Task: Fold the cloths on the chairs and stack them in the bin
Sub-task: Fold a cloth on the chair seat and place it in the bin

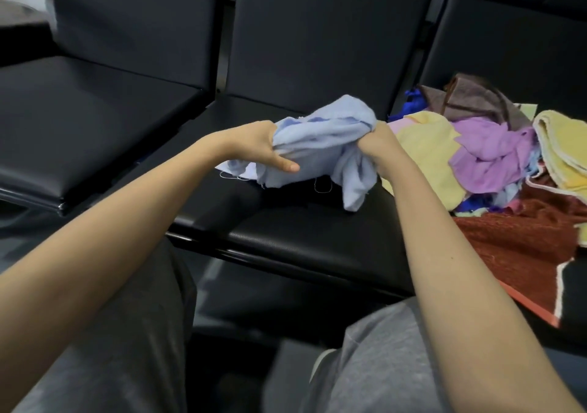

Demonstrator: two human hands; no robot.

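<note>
Head view: the crumpled light-blue woven cloth hangs bunched above the middle black padded chair seat, long axis running side to side. Your left hand clutches one end, your right hand the other, nearest the heap of mixed coloured cloths.

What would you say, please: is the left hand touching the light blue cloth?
Touching. The head view shows the left hand gripping the light blue cloth, its thumb lying across the bunched fabric.
</note>
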